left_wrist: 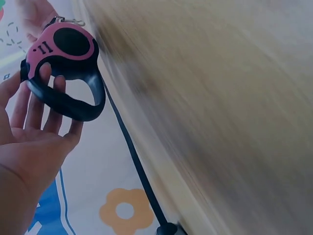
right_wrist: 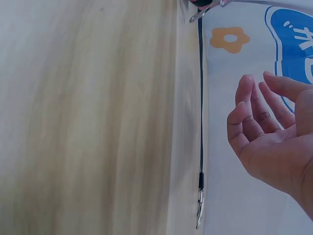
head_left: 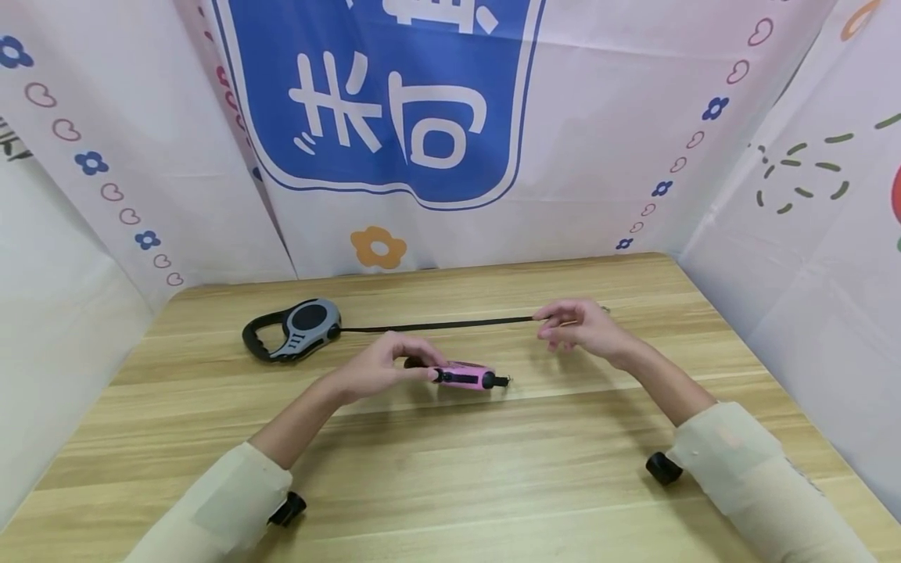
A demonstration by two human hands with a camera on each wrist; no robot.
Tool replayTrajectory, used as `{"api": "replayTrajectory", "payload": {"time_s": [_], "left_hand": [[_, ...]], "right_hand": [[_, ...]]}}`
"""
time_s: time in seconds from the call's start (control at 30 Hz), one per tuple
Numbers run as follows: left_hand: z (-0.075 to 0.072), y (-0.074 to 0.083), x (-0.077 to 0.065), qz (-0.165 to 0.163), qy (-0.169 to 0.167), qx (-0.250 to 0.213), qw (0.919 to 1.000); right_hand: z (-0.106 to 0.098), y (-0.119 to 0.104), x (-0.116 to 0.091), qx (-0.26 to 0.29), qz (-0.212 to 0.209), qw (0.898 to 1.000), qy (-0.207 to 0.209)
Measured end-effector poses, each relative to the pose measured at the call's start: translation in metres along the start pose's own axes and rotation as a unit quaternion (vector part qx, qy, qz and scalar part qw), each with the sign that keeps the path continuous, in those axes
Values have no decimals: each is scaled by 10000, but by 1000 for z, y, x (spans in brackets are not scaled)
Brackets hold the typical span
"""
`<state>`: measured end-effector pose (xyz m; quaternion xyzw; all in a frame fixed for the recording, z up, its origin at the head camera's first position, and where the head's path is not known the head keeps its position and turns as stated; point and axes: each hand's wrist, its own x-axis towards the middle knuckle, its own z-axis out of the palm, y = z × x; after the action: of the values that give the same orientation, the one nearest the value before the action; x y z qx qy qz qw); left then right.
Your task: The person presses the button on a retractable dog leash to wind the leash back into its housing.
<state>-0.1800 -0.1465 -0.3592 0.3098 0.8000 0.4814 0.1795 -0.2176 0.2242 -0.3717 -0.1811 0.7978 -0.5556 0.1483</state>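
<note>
My left hand [head_left: 383, 366] holds a pink and black retractable dog leash [head_left: 466, 376] above the table. In the left wrist view the pink leash [left_wrist: 73, 41] shows its black loop handle, the fingers behind and through the loop and the thumb at its side. A metal clip [left_wrist: 73, 21] hangs at its far end. My right hand [head_left: 579, 324] hovers with loosely bent fingers and nothing between them. Behind it lies a grey and black retractable leash [head_left: 310, 320], its black strap [head_left: 436, 324] drawn out straight to the right. The strap's metal clip [right_wrist: 200, 208] lies apart from the right hand.
The wooden table [head_left: 450, 485] backs onto a white printed cloth [head_left: 584, 156], with more cloth at both sides. Black wrist-worn pieces [head_left: 663, 467] show under the sleeves.
</note>
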Motion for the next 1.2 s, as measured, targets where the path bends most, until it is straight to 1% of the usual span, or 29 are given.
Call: {"api": "replayTrajectory", "payload": {"time_s": [0.13,0.23,0.47,0.6,0.73,0.87,0.97,1.2], "left_hand": [[-1,-2,-4,298,-324,455,9980],[0,-1,-7,388,-511,824,9945],[5,2,-11,164,-871,1351,9869],[8,2,-13,49,-1013,1617,9816],[12,2,-13,26,-1142,1902,9751],[14,4,-13,12,-1278,2085,9696],[15,4,-13,-6,-1305,2128,9683],[18,2,-13,-54,-1457,2165,9653]], "right_hand": [[-5,5,-1,-146,100,9997,176],[-10,9,-2,-308,138,9990,308],[-18,12,-5,-774,94,9955,532],[-20,12,-7,-861,59,9944,618],[-22,12,-8,-930,85,9934,661],[-24,14,-8,-971,109,9929,676],[-27,16,-9,-1070,85,9918,687],[-40,22,-9,-1514,21,9859,707]]}}
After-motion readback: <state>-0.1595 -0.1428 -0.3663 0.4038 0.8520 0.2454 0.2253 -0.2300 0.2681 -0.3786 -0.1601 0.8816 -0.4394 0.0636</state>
